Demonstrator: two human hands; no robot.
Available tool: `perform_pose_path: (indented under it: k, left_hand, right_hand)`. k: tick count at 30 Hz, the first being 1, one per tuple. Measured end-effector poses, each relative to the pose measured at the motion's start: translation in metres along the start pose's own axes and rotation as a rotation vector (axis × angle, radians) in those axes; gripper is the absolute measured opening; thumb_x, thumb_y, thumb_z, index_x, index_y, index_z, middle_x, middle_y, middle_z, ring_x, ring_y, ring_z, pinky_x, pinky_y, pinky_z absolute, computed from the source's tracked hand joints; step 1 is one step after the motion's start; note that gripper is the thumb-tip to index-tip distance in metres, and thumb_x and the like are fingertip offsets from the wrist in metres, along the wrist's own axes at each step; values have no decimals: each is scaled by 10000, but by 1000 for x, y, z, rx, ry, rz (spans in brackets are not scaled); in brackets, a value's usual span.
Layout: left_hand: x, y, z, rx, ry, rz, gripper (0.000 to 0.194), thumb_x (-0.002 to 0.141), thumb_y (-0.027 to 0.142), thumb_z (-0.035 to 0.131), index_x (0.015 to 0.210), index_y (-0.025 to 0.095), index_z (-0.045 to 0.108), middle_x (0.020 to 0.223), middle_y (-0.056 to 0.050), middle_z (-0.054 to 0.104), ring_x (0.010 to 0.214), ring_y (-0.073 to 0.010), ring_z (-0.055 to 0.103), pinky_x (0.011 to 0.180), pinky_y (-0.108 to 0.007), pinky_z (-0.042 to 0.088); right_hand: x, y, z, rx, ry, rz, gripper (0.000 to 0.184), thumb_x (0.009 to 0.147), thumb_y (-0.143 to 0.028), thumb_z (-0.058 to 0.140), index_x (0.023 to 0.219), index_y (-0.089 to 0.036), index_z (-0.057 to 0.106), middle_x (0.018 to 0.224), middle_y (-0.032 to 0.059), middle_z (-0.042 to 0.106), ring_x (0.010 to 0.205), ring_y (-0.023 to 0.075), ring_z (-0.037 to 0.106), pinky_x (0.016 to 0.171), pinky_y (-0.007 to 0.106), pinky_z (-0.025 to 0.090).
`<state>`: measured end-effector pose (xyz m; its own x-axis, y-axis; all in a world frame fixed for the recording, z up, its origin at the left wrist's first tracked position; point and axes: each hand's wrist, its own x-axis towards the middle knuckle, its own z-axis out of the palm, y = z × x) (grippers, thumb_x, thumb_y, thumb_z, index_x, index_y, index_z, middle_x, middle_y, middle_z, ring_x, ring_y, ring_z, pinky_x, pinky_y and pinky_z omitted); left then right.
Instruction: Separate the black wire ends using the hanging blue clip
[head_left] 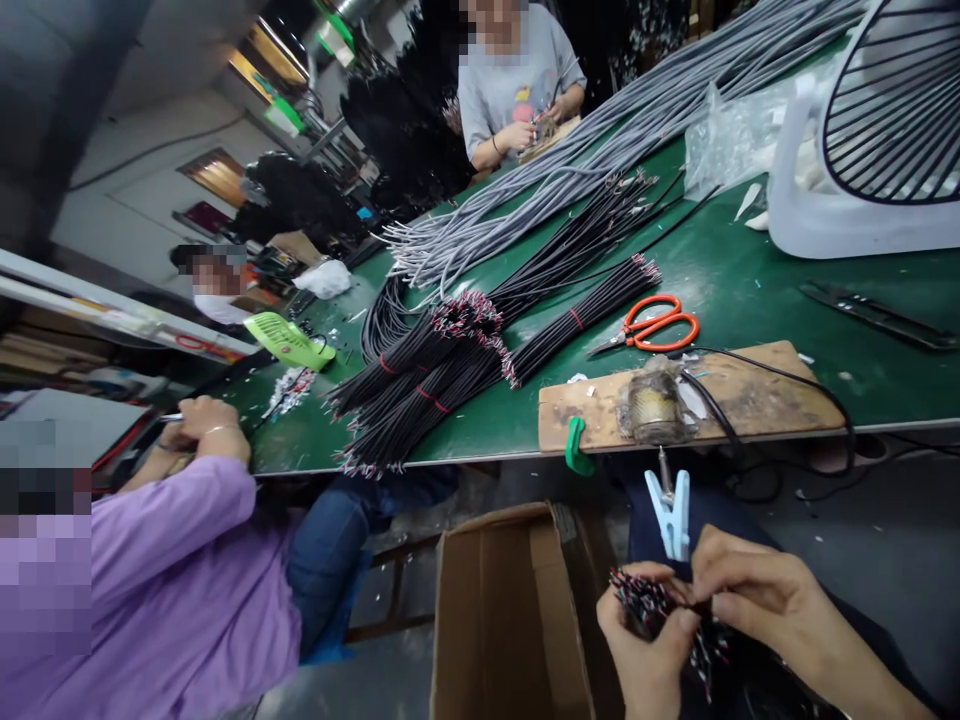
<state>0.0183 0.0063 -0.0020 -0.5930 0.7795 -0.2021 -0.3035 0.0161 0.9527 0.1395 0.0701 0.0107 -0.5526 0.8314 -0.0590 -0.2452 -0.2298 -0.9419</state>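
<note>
My left hand is wrapped round a bundle of black cables, low at the right. Stripped red, white and black wire ends fan out of the bundle near the thumb. My right hand meets the bundle's edge, its thumb and fingers closed on wire ends there; the exact strand is partly hidden. Just beyond the fingers, a light blue clothespin sits at the tip of a metal shaft. That shaft comes out of a small motor fixed to a wooden board at the table edge.
Tied black cable bundles and long grey cables lie across the green table. Orange-handled scissors, snips and a white fan are near the right. An open cardboard box stands below. Co-workers sit left and opposite.
</note>
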Motion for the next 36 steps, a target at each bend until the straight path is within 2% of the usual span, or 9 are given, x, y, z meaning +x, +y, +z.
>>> perform_pose_path:
  k: [3, 7, 12, 15, 19, 22, 27, 31, 36]
  left_hand:
    - [-7, -8, -5, -57, 61, -20, 371, 627, 449, 856, 753, 185, 627, 623, -8, 705, 617, -193, 695, 655, -294, 554]
    - [-12, -11, -16, 119, 159, -45, 421, 590, 445, 880, 739, 165, 602, 599, 13, 662, 522, -123, 622, 542, -210, 525]
    - [-17, -12, -19, 64, 91, -199, 471, 584, 440, 875, 778, 194, 524, 643, 39, 644, 332, -63, 490, 327, -181, 442]
    - [-13, -10, -18, 114, 51, -89, 379, 616, 362, 870, 743, 178, 564, 656, 17, 653, 490, -111, 611, 469, -193, 509]
    - [-6, -3, -19, 110, -25, -95, 313, 641, 302, 849, 690, 171, 569, 610, 19, 632, 495, -123, 607, 518, -225, 521]
    - [-5, 2, -17, 114, -14, -170, 347, 601, 314, 864, 667, 174, 554, 600, 22, 614, 467, -123, 582, 480, -234, 510]
    - [-5, 5, -9, 239, -23, -73, 272, 582, 215, 854, 721, 153, 629, 696, -26, 678, 661, -181, 658, 670, -279, 554]
    - [-5, -4, -11, 136, 145, -171, 358, 544, 214, 882, 758, 172, 599, 670, -12, 699, 602, -197, 680, 560, -285, 559]
    - [-7, -7, -17, 74, 61, -196, 339, 598, 332, 875, 740, 164, 617, 561, 0, 672, 502, -198, 682, 482, -271, 545]
  right_hand:
    - [-7, -3, 1, -70, -84, -58, 268, 888, -445, 619, 830, -247, 790, 762, 78, 696, 752, 238, 644, 693, 348, 509]
    - [-10, -11, 4, -267, -101, -56, 260, 919, -370, 589, 814, -234, 783, 735, 80, 726, 702, 241, 662, 663, 347, 519]
    - [3, -20, 5, -500, -12, -155, 130, 885, -230, 636, 807, -213, 737, 783, 76, 725, 749, 240, 656, 746, 372, 507]
    - [7, -21, 5, -563, -35, -184, 128, 877, -179, 622, 785, -213, 705, 770, 68, 708, 734, 233, 639, 794, 395, 493]
    - [5, -14, 3, -567, 57, -194, 164, 863, -182, 627, 711, -215, 678, 689, 46, 674, 661, 219, 608, 797, 409, 477]
    - [4, -12, 4, -516, -9, -177, 105, 880, -213, 633, 832, -220, 726, 775, 65, 709, 745, 238, 624, 780, 390, 471]
    - [7, -14, 9, -521, 35, -188, 169, 916, -243, 599, 767, -209, 673, 728, 51, 673, 717, 221, 588, 754, 374, 446]
    - [7, -8, 9, -514, 122, -134, 266, 926, -276, 591, 669, -209, 595, 665, 26, 626, 664, 201, 573, 737, 358, 437]
    - [2, -2, 2, -454, 80, -111, 231, 928, -272, 594, 708, -214, 636, 700, 29, 650, 689, 204, 599, 723, 342, 448]
